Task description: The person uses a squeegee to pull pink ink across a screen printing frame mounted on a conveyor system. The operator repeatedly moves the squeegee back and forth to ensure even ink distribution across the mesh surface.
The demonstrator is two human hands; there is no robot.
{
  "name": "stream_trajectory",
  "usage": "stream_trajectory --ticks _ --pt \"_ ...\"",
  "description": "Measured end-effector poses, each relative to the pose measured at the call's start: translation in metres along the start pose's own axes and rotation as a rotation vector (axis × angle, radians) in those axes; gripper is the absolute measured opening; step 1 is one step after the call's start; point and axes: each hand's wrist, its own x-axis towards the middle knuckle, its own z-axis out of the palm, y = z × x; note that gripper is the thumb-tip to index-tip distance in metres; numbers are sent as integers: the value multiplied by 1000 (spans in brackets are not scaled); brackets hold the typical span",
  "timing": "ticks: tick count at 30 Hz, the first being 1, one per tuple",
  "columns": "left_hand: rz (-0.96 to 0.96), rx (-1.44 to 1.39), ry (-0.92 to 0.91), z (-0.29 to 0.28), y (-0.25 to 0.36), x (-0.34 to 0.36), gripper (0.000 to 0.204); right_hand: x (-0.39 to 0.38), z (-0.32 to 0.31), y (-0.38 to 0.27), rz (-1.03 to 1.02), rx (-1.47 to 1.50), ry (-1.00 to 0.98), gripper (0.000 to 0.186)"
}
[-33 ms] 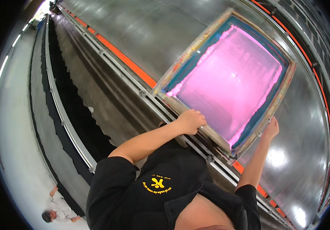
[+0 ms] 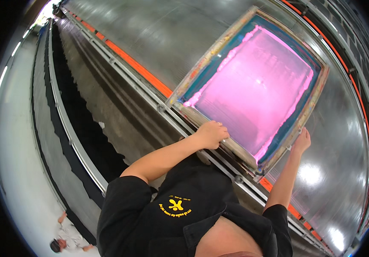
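A screen printing frame [image 2: 315,98] with worn, ink-stained wooden sides is held slanted across the metal table. Its mesh has a teal border, and bright pink ink [image 2: 257,81] covers the middle. Along the near inner side lies a wooden bar [image 2: 241,155], perhaps a squeegee handle. My left hand [image 2: 212,134] is closed over this near side, its fingers curled over the bar. On the right side, close to the near corner, my right hand [image 2: 302,140] grips the frame's outer edge, its fingertips partly hidden. Whether the frame touches the table, I cannot tell.
The long shiny metal table [image 2: 150,30] has a metal rail [image 2: 126,81] and an orange strip [image 2: 139,68] along its near edge. Across the aisle on the left, dark fabric [image 2: 79,107] covers another long table. A person [image 2: 69,235] stands beyond it at lower left.
The frame and both hands have shifted slightly up and left against the table rail. Both hands keep their grip.
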Motion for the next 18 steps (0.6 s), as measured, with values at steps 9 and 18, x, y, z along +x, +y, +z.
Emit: stream_trajectory --ticks 9,18 --pt "-94 18 -5 -1 18 15 31 4 -5 28 -11 11 98 31" --pt "61 -13 -32 -25 2 11 24 -8 -11 5 -117 -425 165 37"
